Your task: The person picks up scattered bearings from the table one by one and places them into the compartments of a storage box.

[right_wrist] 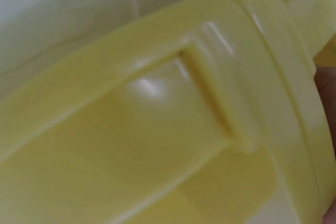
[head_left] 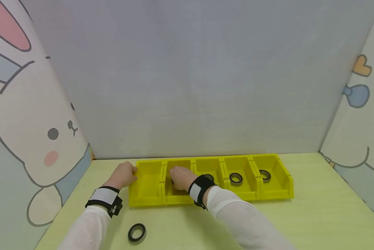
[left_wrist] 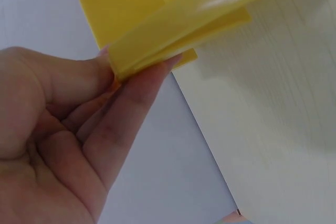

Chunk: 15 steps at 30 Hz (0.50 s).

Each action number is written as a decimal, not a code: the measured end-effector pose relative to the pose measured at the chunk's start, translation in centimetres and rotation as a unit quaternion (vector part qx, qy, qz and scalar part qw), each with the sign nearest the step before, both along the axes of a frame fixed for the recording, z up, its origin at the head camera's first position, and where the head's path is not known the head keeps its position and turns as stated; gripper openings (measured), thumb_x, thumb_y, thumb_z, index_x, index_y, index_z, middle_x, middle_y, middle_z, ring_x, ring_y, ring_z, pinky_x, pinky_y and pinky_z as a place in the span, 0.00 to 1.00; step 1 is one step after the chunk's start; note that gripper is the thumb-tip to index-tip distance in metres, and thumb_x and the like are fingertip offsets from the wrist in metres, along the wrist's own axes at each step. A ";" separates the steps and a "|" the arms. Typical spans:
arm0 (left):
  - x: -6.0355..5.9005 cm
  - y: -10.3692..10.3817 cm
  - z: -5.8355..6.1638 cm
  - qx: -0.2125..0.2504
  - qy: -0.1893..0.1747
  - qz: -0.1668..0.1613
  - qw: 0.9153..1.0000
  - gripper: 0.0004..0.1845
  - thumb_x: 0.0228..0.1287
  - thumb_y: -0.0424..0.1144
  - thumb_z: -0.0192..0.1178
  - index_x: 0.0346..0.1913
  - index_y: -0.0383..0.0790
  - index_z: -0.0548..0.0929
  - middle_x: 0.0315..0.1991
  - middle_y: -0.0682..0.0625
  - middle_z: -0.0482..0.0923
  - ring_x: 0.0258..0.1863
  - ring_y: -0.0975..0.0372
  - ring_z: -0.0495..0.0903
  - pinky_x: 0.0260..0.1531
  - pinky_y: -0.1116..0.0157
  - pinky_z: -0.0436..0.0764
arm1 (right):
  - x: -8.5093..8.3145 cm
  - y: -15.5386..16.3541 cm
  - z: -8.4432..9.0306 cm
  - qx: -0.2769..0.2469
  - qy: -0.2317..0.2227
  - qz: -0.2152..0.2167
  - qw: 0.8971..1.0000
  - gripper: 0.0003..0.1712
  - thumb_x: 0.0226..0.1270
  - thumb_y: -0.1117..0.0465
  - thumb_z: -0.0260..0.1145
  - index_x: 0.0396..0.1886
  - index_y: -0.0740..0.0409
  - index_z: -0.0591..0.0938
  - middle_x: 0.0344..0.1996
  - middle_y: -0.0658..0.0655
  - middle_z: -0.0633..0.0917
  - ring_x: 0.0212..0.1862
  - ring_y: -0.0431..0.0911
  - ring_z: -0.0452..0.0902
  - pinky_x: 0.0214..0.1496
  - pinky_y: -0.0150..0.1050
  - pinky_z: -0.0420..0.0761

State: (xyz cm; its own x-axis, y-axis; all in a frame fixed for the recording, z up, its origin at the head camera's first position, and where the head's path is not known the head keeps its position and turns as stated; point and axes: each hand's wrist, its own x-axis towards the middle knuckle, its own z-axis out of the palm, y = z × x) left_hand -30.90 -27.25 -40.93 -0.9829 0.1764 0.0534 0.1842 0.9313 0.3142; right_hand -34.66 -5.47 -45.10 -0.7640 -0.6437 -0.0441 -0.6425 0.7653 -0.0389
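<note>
A row of joined yellow storage bins (head_left: 147, 201) stands at the back of the table. My left hand (head_left: 124, 175) grips the side wall of the leftmost bin; in the left wrist view, thumb and fingers pinch that yellow wall (left_wrist: 173, 30). My right hand (head_left: 182, 177) reaches down into the second bin from the left, fingers curled. A dark sliver of a bearing (head_left: 172, 181) shows at its fingertips, the rest hidden by the hand. In the right wrist view the yellow bin front (right_wrist: 131, 129) fills most of the picture.
Bearings lie in the other bins: one partly behind my right wrist (head_left: 209, 177), one in the fourth bin (head_left: 235, 179), one in the rightmost bin (head_left: 264, 176). Another bearing (head_left: 137, 233) lies on the table in front. A grey wall (head_left: 199, 86) rises behind the bins.
</note>
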 end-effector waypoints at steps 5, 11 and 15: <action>-0.1 0.0 0.1 0.002 -0.001 0.005 1.000 0.21 0.55 0.27 0.63 0.17 0.42 0.61 0.18 0.51 0.62 0.18 0.62 0.63 0.21 0.70 0.65 | -0.1 -0.3 -0.2 0.005 0.008 -0.010 1.000 0.08 0.59 0.68 0.65 0.24 0.55 0.75 0.18 0.50 0.70 0.20 0.41 0.61 0.23 0.31 0.62; -0.1 -0.1 0.0 0.005 -0.008 0.011 1.000 0.16 0.55 0.27 0.63 0.19 0.40 0.67 0.26 0.45 0.72 0.20 0.61 0.66 0.21 0.69 0.67 | -0.1 -0.4 -0.5 0.009 0.016 -0.012 1.000 0.06 0.60 0.68 0.64 0.26 0.55 0.77 0.19 0.50 0.73 0.20 0.41 0.63 0.23 0.31 0.63; -0.2 -0.1 -0.2 0.003 -0.011 0.014 1.000 0.15 0.55 0.27 0.64 0.19 0.39 0.68 0.24 0.46 0.71 0.20 0.61 0.66 0.22 0.69 0.68 | -0.2 -0.4 -1.0 0.020 0.028 -0.012 0.999 0.05 0.65 0.67 0.61 0.28 0.56 0.79 0.20 0.50 0.75 0.21 0.40 0.64 0.24 0.30 0.65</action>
